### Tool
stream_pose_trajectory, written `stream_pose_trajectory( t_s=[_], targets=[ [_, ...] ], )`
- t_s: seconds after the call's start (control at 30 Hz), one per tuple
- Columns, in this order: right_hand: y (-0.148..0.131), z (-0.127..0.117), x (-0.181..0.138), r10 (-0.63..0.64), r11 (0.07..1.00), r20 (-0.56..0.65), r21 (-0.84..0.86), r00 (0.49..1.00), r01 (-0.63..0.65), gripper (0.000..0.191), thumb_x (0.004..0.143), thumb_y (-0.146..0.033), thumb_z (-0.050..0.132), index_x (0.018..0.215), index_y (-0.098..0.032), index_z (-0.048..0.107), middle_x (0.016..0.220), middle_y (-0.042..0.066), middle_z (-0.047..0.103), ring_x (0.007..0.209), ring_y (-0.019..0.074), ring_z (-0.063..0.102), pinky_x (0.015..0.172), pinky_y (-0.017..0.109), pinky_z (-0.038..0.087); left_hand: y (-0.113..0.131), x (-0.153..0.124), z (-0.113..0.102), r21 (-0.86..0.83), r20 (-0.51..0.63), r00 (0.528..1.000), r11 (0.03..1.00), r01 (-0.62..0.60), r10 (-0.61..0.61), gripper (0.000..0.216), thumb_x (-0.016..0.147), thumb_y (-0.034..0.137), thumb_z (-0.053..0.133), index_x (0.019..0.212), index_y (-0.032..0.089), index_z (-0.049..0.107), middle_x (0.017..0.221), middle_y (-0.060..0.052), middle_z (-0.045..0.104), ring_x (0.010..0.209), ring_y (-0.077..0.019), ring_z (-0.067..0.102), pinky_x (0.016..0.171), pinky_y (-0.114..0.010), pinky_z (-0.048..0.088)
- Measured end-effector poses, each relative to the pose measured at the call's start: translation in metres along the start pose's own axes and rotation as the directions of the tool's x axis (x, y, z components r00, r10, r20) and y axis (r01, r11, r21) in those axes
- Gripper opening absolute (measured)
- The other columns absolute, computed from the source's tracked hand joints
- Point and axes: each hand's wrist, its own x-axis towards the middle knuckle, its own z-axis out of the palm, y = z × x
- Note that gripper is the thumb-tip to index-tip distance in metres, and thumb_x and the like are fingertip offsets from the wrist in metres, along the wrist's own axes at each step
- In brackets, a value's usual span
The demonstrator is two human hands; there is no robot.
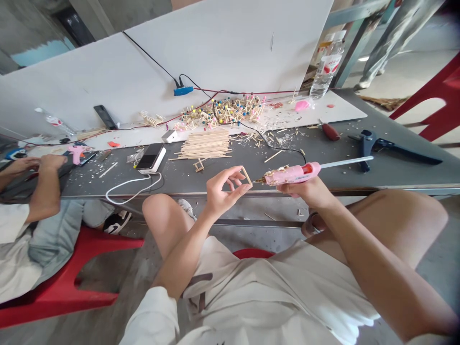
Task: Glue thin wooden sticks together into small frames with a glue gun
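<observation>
Between thumb and fingertips, my left hand [224,190] pinches a short wooden stick piece [246,175] above the table's front edge. My right hand [305,190] is wrapped round the handle of a pink glue gun [287,175], with a pale glue stick [347,162] poking out of its back. The gun's nozzle points left and sits close to the stick piece; whether they touch I cannot tell. Behind my left hand a small assembled stick frame [199,165] stands on the dark table. Farther back is a row of wooden sticks [204,145].
A heap of sticks with coloured balls [230,110] lies along the wall panel. A cutter tool [368,143], a red-brown handle [330,132] and a bottle [327,64] are to the right. Left are a white power bank [153,158] with a cable and another person's hands [50,163].
</observation>
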Motion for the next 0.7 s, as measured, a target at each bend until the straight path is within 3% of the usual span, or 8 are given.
stream_pose_trajectory(
  t_s=[0.7],
  targets=[
    [0.0004,-0.0002,-0.0008,0.008,1.0,-0.023,-0.025,1.0,-0.009,0.016,0.062,-0.028,0.072,0.066,-0.022,0.058,0.06,-0.002,0.051,0.055,0.0128,0.04,0.048,0.028,0.033,-0.0002,-0.0019,0.0011,0.05,0.034,0.999,0.998,-0.029,0.028,0.043,0.086,0.039,0.079,0.122,0.017,0.07,0.092,-0.007,0.077,0.068,-0.0099,0.07,0.053,-0.017,0.054]
  ],
)
